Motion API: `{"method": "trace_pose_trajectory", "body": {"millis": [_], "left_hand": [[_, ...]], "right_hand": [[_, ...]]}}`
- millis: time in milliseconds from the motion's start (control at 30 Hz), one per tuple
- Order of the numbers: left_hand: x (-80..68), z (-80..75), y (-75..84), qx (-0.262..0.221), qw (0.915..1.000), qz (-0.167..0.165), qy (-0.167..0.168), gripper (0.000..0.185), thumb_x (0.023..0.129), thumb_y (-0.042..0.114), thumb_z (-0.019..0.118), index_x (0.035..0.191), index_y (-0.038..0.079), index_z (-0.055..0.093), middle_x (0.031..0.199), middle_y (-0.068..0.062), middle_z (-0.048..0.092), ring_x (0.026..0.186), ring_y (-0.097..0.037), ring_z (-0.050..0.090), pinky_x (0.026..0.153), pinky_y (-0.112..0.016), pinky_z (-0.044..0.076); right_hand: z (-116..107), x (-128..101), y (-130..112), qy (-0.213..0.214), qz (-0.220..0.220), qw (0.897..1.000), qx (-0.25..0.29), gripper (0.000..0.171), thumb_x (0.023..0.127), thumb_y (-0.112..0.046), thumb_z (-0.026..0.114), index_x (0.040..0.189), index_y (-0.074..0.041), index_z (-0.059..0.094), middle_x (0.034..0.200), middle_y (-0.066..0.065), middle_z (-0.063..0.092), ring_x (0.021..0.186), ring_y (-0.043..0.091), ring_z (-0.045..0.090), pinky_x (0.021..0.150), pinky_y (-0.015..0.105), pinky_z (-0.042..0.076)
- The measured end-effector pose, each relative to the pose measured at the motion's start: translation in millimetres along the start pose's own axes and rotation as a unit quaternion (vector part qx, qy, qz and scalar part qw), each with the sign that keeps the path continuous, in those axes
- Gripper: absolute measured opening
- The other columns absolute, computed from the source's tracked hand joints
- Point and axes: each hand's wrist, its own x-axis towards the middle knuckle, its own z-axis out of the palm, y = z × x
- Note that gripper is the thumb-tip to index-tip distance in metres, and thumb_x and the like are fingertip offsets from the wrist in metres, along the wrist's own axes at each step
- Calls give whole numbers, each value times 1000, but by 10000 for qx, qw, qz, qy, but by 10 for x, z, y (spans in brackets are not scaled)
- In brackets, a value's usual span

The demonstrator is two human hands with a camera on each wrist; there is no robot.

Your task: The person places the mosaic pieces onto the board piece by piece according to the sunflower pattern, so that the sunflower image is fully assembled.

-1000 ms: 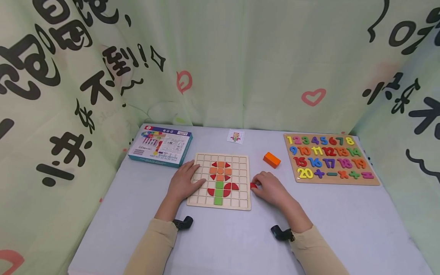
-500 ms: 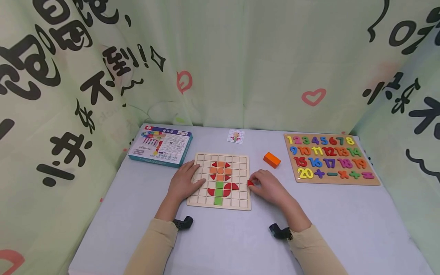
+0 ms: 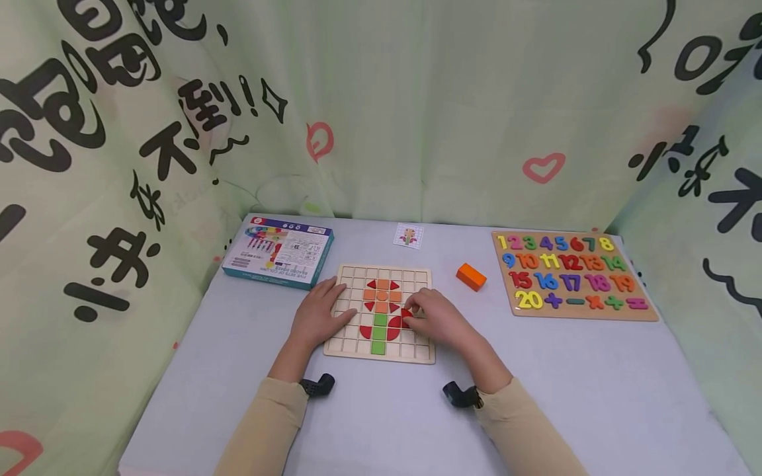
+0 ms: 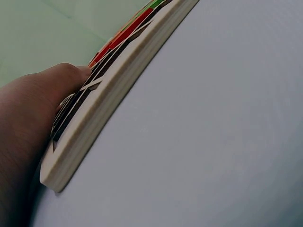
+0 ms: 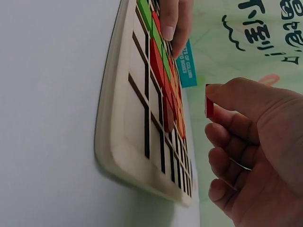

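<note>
Red piece (image 5: 209, 101) is pinched at the right hand (image 3: 437, 319) fingertips just above grid board (image 3: 417, 354), which is pressed by flat left hand (image 3: 315, 317).

Beige sleeves (image 3: 262, 430) (black wrist cameras (image 3: 318, 385))

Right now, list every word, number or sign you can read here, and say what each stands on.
"1" to "20", then "+ − × ÷ =": number puzzle board, coloured pieces.
"OF COLOR": teal box, right wrist view; its other print is too small to read.
Large black brush characters, "!!" and red hearts: green curtain.
Small card: a picture only, too small to read.
</note>
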Motion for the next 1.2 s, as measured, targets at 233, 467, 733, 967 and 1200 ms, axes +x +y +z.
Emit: {"method": "trace_pose_trajectory", "body": {"millis": [233,467,733,967,1200], "left_hand": [[-1,17,8,20,10000,-42,-16,75,88,62,59,148,20,47,159,-6,37,148,-28,33,118,-50,35],[10,32,10,57,9999,-110,-81,76,88,64,58,149,21,45,160,-5,36,149,-27,31,119,-50,35],[0,10,17,14,10000,-67,-20,75,88,63,59,149,21,46,159,-5,37,148,-28,32,118,-51,35],[-5,-3,14,-11,10000,-33,21,74,88,62,59,148,19,47,158,-6,38,147,-28,33,118,-51,36],[3,1,1,49,10000,7,21,74,88,62,59,148,19,47,158,-7,38,147,-29,34,117,-51,37]], "right_hand": [[76,99,-183,-125,-202,9997,1,19,89,-24,73,102,-12,66,92,-1,59,89,16,51,80,30,50],[119,139,-256,-164,-265,9995,-19,20,89,-27,73,103,-13,66,93,-3,60,90,15,51,81,30,51],[152,162,-270,-159,-276,9995,-79,21,90,-27,73,104,-14,67,94,-3,60,90,15,52,82,28,51],[197,205,-330,-197,-432,9987,-166,24,89,-26,72,107,-11,68,93,-2,61,88,15,52,80,30,50],[301,279,-405,-229,-550,9977,-338,23,89,-29,71,104,-11,69,90,-3,60,87,14,51,79,29,49]]}}
